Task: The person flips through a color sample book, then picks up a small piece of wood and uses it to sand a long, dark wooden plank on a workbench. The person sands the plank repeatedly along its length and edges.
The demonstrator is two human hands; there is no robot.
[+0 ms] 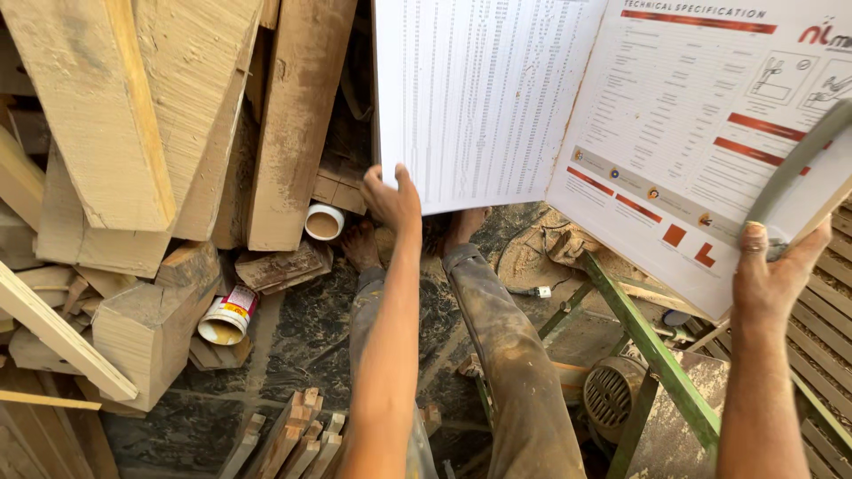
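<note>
Head view, looking down past two raised arms. The left hand (391,200) grips the lower left corner of an open booklet (550,98), fingers curled behind the page and thumb on its front edge. The right hand (774,270) closes on the booklet's lower right edge; its thumb lies on the printed face, and a curved grey band (792,161) passes under that thumb and rises toward the upper right. The booklet is held spread in the upper middle and right of the view, tilted, its left page covered in fine columns and its right page bearing red bars and small diagrams.

Below the booklet, the person's legs in dusty trousers (497,346) extend downward to bare feet (362,244) on a dark, sawdust-strewn floor (293,337).

At left, a stack of rough timber blocks (133,133) leans together. Two open cans lie at its foot: one (323,222) just beside the left foot, the other (227,318) lower, touching a block. A bundle of thin sticks (297,439) lies near the bottom edge.

At right, a green metal frame (652,350) runs diagonally, with a motor (611,390) with a slotted end cover just below it. A plug and cable (532,291) lie on the floor between the right leg and the frame. Wooden slats (830,302) fill the right edge.
</note>
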